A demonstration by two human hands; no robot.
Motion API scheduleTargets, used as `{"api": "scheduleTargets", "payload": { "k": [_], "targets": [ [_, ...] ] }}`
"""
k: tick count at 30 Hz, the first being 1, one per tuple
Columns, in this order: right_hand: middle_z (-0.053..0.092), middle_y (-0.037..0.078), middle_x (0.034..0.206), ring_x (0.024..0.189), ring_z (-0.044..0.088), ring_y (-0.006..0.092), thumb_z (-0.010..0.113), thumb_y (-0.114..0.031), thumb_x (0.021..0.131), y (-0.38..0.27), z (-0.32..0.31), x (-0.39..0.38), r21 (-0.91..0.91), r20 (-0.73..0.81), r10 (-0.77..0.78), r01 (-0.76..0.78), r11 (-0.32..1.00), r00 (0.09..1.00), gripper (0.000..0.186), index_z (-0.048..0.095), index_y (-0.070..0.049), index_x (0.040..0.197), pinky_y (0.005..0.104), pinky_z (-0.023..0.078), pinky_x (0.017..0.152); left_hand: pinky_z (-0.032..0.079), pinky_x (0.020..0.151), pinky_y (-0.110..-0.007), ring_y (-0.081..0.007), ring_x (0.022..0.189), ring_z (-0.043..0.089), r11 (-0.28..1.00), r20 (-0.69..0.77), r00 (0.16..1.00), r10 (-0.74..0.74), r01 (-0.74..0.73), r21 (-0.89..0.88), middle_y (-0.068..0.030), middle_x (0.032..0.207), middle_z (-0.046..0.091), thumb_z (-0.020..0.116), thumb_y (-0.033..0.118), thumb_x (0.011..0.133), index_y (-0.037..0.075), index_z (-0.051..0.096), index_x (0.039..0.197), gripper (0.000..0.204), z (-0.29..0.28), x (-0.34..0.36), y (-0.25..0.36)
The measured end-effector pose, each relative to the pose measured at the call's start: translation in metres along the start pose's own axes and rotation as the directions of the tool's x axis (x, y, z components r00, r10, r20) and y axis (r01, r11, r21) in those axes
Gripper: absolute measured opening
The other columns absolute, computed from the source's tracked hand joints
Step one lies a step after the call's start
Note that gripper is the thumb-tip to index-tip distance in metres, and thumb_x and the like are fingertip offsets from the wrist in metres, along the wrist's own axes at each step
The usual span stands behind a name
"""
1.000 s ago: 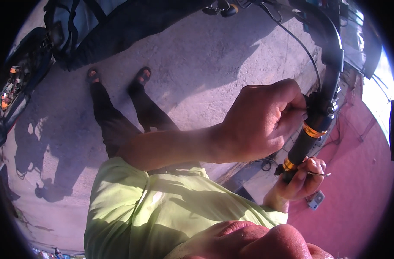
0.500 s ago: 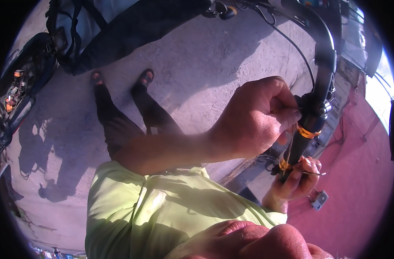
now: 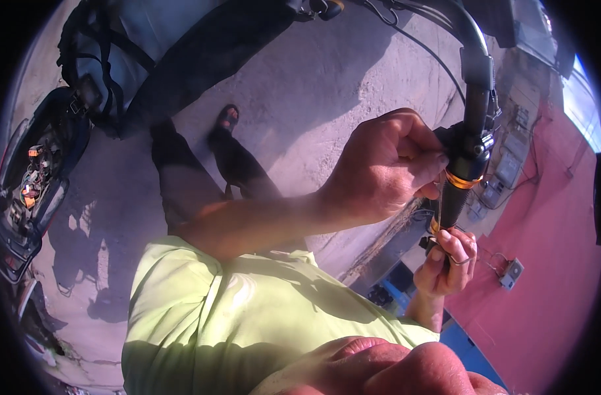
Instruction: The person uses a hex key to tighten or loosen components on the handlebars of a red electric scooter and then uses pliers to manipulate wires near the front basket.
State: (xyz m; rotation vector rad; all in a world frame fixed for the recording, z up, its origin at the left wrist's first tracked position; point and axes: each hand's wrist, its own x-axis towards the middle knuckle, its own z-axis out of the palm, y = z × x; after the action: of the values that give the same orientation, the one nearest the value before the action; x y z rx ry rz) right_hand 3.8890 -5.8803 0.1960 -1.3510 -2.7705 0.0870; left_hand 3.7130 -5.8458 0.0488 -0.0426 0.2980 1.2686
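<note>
A black handlebar (image 3: 475, 105) curves down on the right and ends in a black grip (image 3: 453, 205) with an orange collar (image 3: 464, 180). Beside the dark clamp (image 3: 471, 145) above that collar, my left hand (image 3: 386, 168) is closed, thumb and forefinger pinched together; what they hold is hidden. A thin rod or wire runs down along the grip from these fingers. My right hand (image 3: 452, 263) is closed at the grip's lower end, with a thin bent metal rod (image 3: 460, 262) between its fingers. Whether the two thin pieces are one, I cannot tell.
A dark seat (image 3: 215, 59) lies across the top left. An open dark housing with wiring and orange parts (image 3: 32, 178) is at far left. A black cable (image 3: 439, 59) hangs near the bar. Behind stands a pink wall (image 3: 544, 230) with a small box (image 3: 510, 273).
The whole view has shifted, so the handlebar sits slightly farther left and up. Both hands stay at the grip; the rod in my right hand now points less far out to the right.
</note>
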Motion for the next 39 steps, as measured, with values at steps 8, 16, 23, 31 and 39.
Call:
{"api": "scheduleTargets", "payload": {
  "k": [8,16,23,31,39],
  "targets": [
    [0.070,0.016,0.085,0.063,0.061,0.0197,0.066,0.009,0.077,-0.012,0.007,-0.001,0.007,-0.016,0.039,-0.038,0.999,0.999,0.030,0.070,0.002,0.106,0.0300,0.048,0.058,0.062,0.074,-0.029,-0.0151,0.086,0.072,0.999,0.030,0.999,-0.026,0.027,-0.018,-0.0108,0.091,0.070,0.065,-0.003,0.095,-0.003,0.057,0.100,0.010,-0.005,0.004,0.000],
    [0.070,0.015,0.084,0.068,0.065,0.0209,0.065,0.008,0.077,-0.018,0.008,0.005,0.092,-0.036,0.143,-0.139,0.986,0.989,0.028,0.069,0.002,0.104,0.0306,0.052,0.063,0.061,0.070,-0.028,-0.0143,0.081,0.072,0.996,0.021,0.996,-0.081,0.082,-0.020,-0.0099,0.089,0.070,0.067,-0.002,0.095,-0.002,0.056,0.098,0.011,-0.006,0.004,0.008],
    [0.069,0.014,0.083,0.067,0.065,0.0202,0.065,0.009,0.075,-0.015,0.011,0.001,0.124,-0.064,0.176,-0.167,0.978,0.982,0.027,0.068,0.001,0.101,0.0305,0.051,0.064,0.061,0.070,-0.028,-0.0144,0.082,0.072,0.991,0.036,0.990,-0.137,0.137,-0.006,-0.0100,0.089,0.070,0.068,-0.003,0.093,-0.002,0.056,0.097,0.013,-0.007,0.006,0.013],
    [0.069,0.013,0.081,0.064,0.063,0.0195,0.063,0.010,0.075,-0.012,0.012,0.002,0.165,-0.082,0.195,-0.179,0.970,0.977,0.027,0.067,0.000,0.099,0.0298,0.050,0.062,0.062,0.073,-0.028,-0.0147,0.085,0.072,0.999,0.045,0.999,-0.026,0.027,-0.039,-0.0108,0.091,0.070,0.067,-0.005,0.093,-0.002,0.057,0.100,0.012,-0.003,0.007,0.002],
    [0.067,0.012,0.080,0.064,0.062,0.0180,0.063,0.011,0.075,-0.011,0.012,0.006,0.135,-0.064,0.182,-0.172,0.976,0.981,0.028,0.066,-0.001,0.101,0.0287,0.050,0.061,0.060,0.072,-0.027,-0.0131,0.082,0.072,0.997,0.097,0.993,0.062,-0.058,-0.042,-0.0098,0.089,0.070,0.067,-0.006,0.093,-0.002,0.056,0.099,0.013,-0.010,0.013,-0.011]
  ]
}}
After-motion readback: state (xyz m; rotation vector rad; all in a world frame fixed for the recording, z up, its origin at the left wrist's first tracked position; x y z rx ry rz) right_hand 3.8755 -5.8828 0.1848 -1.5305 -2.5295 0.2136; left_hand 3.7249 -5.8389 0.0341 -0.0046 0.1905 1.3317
